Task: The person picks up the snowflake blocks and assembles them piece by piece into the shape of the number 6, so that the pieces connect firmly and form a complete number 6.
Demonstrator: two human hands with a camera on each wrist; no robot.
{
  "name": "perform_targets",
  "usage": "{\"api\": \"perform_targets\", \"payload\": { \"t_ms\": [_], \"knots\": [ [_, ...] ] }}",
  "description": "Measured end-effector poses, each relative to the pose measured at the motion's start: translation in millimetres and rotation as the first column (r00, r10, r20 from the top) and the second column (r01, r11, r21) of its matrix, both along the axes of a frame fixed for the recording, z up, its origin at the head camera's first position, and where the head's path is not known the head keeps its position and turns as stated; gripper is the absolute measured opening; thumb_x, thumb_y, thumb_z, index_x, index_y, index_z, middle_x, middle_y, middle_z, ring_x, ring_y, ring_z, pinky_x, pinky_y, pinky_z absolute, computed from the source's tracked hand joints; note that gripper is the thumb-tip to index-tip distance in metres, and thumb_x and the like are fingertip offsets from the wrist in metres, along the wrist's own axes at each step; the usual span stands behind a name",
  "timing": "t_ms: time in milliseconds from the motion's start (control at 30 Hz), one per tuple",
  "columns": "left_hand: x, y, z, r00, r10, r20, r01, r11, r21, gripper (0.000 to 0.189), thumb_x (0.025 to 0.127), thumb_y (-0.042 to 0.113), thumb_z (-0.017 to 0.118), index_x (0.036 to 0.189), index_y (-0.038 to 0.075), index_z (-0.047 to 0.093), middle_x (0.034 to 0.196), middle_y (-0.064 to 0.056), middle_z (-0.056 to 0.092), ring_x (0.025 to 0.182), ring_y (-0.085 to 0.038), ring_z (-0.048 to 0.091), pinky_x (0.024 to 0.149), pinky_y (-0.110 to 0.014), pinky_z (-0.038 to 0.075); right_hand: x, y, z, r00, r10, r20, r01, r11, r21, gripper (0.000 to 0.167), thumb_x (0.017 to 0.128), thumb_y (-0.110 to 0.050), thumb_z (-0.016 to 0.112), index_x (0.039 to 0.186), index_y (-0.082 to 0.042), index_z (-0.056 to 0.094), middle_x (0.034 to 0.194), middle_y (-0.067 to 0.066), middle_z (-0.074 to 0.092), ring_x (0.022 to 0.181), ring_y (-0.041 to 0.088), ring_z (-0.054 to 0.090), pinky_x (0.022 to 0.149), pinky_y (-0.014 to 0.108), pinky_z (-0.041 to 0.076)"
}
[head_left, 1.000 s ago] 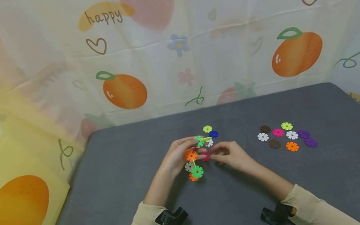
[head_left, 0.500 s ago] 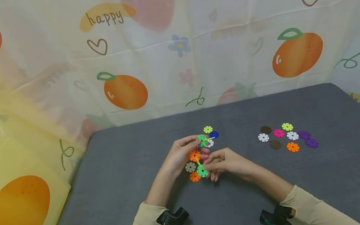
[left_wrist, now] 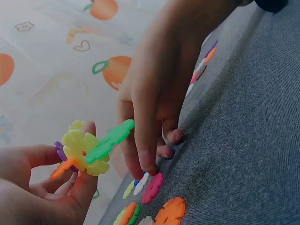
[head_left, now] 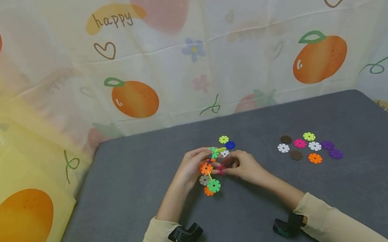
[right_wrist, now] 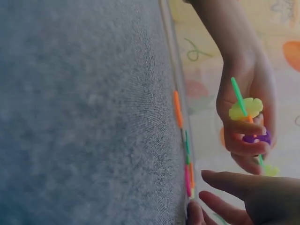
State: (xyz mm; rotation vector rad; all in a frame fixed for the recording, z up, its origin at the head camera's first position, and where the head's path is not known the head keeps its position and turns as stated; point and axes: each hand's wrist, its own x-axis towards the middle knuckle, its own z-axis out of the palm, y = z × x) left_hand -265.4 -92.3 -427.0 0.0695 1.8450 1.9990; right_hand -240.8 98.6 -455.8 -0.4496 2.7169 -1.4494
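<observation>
My left hand (head_left: 188,169) pinches a joined chain of notched plastic discs, held above the table. In it are a green disc (head_left: 213,186), an orange disc (head_left: 206,167), a yellow disc (left_wrist: 79,145), a purple disc (right_wrist: 257,138) and another green disc (head_left: 214,152) with a yellow one at the far end. My right hand (head_left: 246,168) is low over the table, its fingers reaching down to a pink disc (left_wrist: 152,188) that lies flat. The fingertips are at the pink disc's edge; a firm grip on it cannot be seen.
Under and beside the chain lie a grey disc (head_left: 204,179) and an orange disc (left_wrist: 170,212). Behind the hands are a yellow disc (head_left: 223,139), a blue disc (head_left: 230,145) and a white disc (head_left: 225,153). Several loose discs, including an orange one (head_left: 315,158), lie to the right.
Half a second ago my right fingers were at the chain's near green disc; now they are back at the pink disc. The chain, which had swung slightly right, has come back left.
</observation>
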Motion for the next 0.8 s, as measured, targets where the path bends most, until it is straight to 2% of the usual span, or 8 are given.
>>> {"api": "perform_targets", "payload": {
  "t_ms": [67, 133, 300, 367, 467, 600, 700, 800],
  "knots": [
    [0.6, 0.2, -0.3, 1.0, -0.002, 0.008, 0.002, 1.0, 0.002, 0.033, 0.099, 0.02, 0.056, 0.123, -0.001, 0.063, 0.115, -0.014, 0.066, 0.07, -0.012, 0.07, 0.067, -0.029, 0.06, -3.7, -2.4, -2.9, 0.999, -0.007, -0.031, 0.008, 0.999, 0.037, 0.031, 0.08, -0.016, 0.08, 0.107, -0.002, 0.072, 0.099, 0.013, 0.067, 0.067, 0.01, 0.054, 0.059, 0.02, 0.046],
    [1.0, 1.0, -0.1, 1.0, -0.014, 0.019, 0.013, 1.0, 0.017, 0.033, 0.099, 0.019, 0.055, 0.125, -0.001, 0.062, 0.119, -0.017, 0.064, 0.071, -0.013, 0.069, 0.068, -0.031, 0.061, -6.7, -5.0, -5.0, 0.998, 0.003, -0.065, 0.002, 0.998, 0.069, 0.035, 0.078, -0.016, 0.083, 0.107, -0.001, 0.072, 0.098, 0.013, 0.067, 0.072, 0.011, 0.053, 0.06, 0.019, 0.044],
    [1.3, 1.7, -0.4, 0.999, -0.031, 0.028, 0.031, 1.0, 0.0, 0.036, 0.099, 0.021, 0.058, 0.125, -0.002, 0.062, 0.128, -0.02, 0.06, 0.071, -0.011, 0.069, 0.068, -0.031, 0.061, -9.0, -9.2, -7.0, 0.99, 0.034, -0.136, -0.017, 0.992, 0.127, 0.032, 0.074, -0.017, 0.085, 0.101, -0.002, 0.075, 0.094, 0.01, 0.066, 0.078, 0.016, 0.049, 0.062, 0.02, 0.04],
    [1.0, 1.7, -0.9, 0.999, -0.029, 0.036, 0.029, 0.999, -0.017, 0.036, 0.098, 0.022, 0.06, 0.125, -0.001, 0.064, 0.13, -0.018, 0.06, 0.07, -0.011, 0.069, 0.067, -0.03, 0.061, -8.4, -9.1, -6.7, 0.991, 0.032, -0.129, -0.016, 0.993, 0.119, 0.03, 0.073, -0.016, 0.086, 0.098, -0.002, 0.075, 0.094, 0.01, 0.065, 0.076, 0.015, 0.048, 0.062, 0.02, 0.039],
    [1.0, 1.5, -1.1, 0.998, -0.03, 0.054, 0.031, 0.999, -0.017, 0.036, 0.096, 0.023, 0.062, 0.124, 0.0, 0.064, 0.131, -0.017, 0.06, 0.07, -0.011, 0.069, 0.068, -0.031, 0.061, -6.9, -6.6, -5.6, 0.996, 0.02, -0.092, -0.014, 0.998, 0.065, 0.027, 0.073, -0.012, 0.086, 0.095, -0.002, 0.073, 0.092, 0.012, 0.067, 0.071, 0.013, 0.051, 0.059, 0.019, 0.042],
    [0.6, 1.4, -0.6, 0.997, -0.026, 0.077, 0.026, 1.0, -0.01, 0.038, 0.095, 0.024, 0.064, 0.123, -0.002, 0.064, 0.126, -0.022, 0.063, 0.068, -0.012, 0.068, 0.069, -0.031, 0.062, -2.7, 2.2, -2.0, 0.999, 0.034, 0.025, -0.032, 0.996, -0.088, 0.02, 0.08, -0.003, 0.077, 0.096, 0.004, 0.069, 0.086, 0.019, 0.07, 0.062, 0.012, 0.06, 0.054, 0.022, 0.05],
    [-0.1, 1.7, 0.8, 0.995, -0.019, 0.102, 0.02, 1.0, -0.01, 0.042, 0.094, 0.027, 0.066, 0.122, -0.004, 0.064, 0.121, -0.024, 0.065, 0.065, -0.011, 0.067, 0.066, -0.028, 0.061, 1.7, 10.5, 3.8, 0.991, 0.064, 0.119, -0.036, 0.974, -0.224, 0.018, 0.086, -0.002, 0.07, 0.101, 0.009, 0.068, 0.084, 0.024, 0.071, 0.061, 0.015, 0.064, 0.055, 0.029, 0.056],
    [-0.8, 2.1, 3.2, 0.99, -0.013, 0.139, 0.012, 1.0, 0.005, 0.043, 0.093, 0.028, 0.067, 0.121, -0.005, 0.064, 0.113, -0.019, 0.068, 0.064, -0.01, 0.066, 0.062, -0.024, 0.06, 5.5, 18.0, 12.5, 0.978, 0.046, 0.201, 0.02, 0.948, -0.317, 0.024, 0.091, -0.009, 0.068, 0.106, 0.01, 0.067, 0.081, 0.018, 0.072, 0.062, 0.015, 0.064, 0.059, 0.032, 0.058]
  ]
}}
